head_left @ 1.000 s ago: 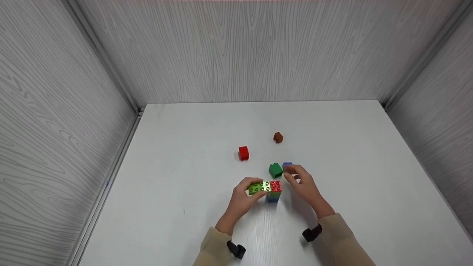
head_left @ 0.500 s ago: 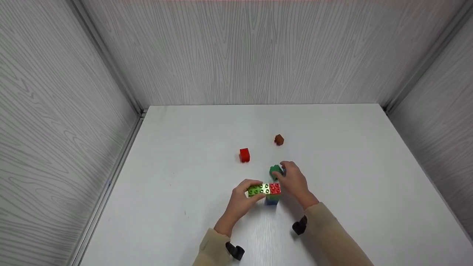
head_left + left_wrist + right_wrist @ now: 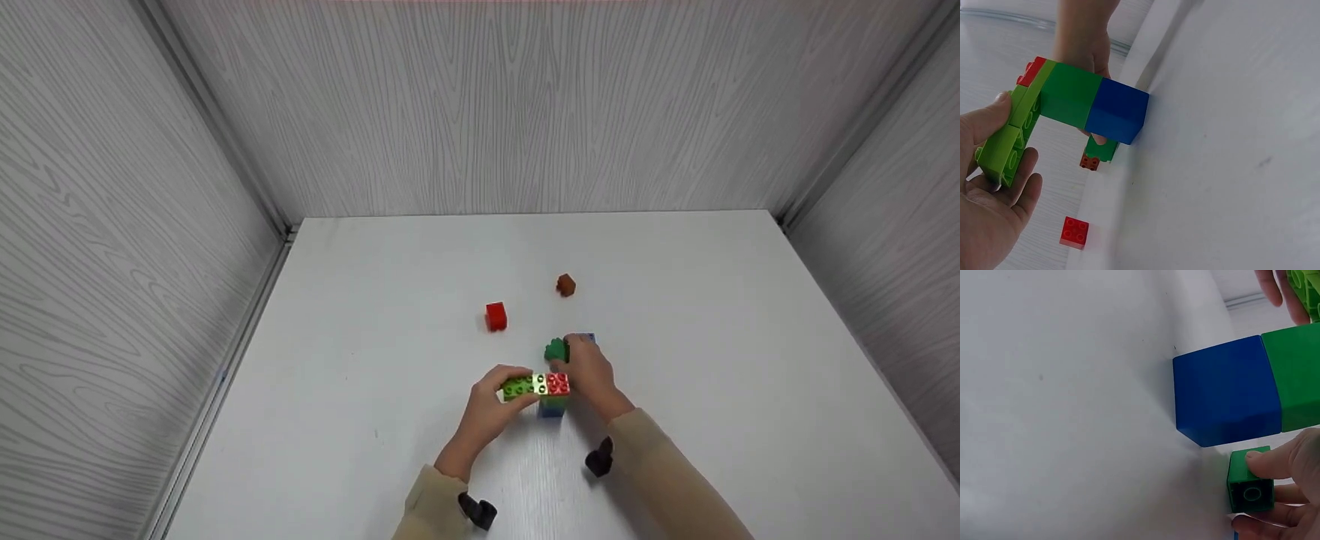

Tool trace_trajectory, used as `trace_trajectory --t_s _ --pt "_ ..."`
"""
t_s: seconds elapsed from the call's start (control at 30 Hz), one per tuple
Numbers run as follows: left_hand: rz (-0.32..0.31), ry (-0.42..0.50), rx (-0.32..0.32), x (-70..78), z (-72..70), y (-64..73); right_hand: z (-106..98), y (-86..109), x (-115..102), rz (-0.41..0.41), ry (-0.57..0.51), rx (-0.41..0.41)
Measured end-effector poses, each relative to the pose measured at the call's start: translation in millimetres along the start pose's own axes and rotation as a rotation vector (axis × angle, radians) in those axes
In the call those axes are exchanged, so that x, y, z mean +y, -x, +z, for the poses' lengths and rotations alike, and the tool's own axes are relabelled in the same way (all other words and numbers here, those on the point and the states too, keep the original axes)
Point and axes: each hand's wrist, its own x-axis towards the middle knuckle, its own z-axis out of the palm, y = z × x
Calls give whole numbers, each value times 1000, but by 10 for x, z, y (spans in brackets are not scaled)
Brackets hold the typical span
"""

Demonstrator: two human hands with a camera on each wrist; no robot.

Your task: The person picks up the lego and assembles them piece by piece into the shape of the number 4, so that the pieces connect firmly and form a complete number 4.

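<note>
A stack of toy building bricks stands on the white table: a blue brick [image 3: 1120, 109] at the bottom, a green brick [image 3: 1072, 93] above it, then lime green bricks [image 3: 999, 149] jutting out to the left and a small red brick [image 3: 557, 384] on top. My left hand [image 3: 491, 397] grips the jutting lime end between thumb and fingers. Just behind the stack, my right hand [image 3: 591, 373] pinches a loose green brick [image 3: 1249, 478], thumb on one face and fingers on the opposite one. That brick's hollow underside shows in the right wrist view.
A loose blue brick [image 3: 589, 337] lies just beyond the right fingers, mostly covered by them. Farther back are a red brick [image 3: 496, 316] and a brown brick [image 3: 566, 285]. Grey wood-grain panels [image 3: 480, 105] enclose the table [image 3: 360, 300] at the back and sides.
My right hand has shifted left from beside the loose blue brick to the loose green brick and taken hold of it. My left hand keeps its grip on the stack.
</note>
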Motion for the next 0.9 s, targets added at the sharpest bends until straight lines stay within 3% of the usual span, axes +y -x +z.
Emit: trace_trajectory --t_s 0.17,0.4,0.5,0.6,0.83,0.9 --pt "-9 -7 11 -20 -10 -5 13 25 45 -3 -178 -2" --pt "-61 26 3 366 -69 36 -42 124 107 -54 -386 27" --pt "-85 25 -4 380 -66 29 -84 152 143 -92 -456 55" --pt "-105 26 -8 368 -59 22 -131 186 165 -119 -516 76" --pt "-103 21 -10 13 18 -36 -237 291 174 -154 -586 79" --pt "-97 18 -12 -9 18 -42 -267 322 166 -165 -605 83"
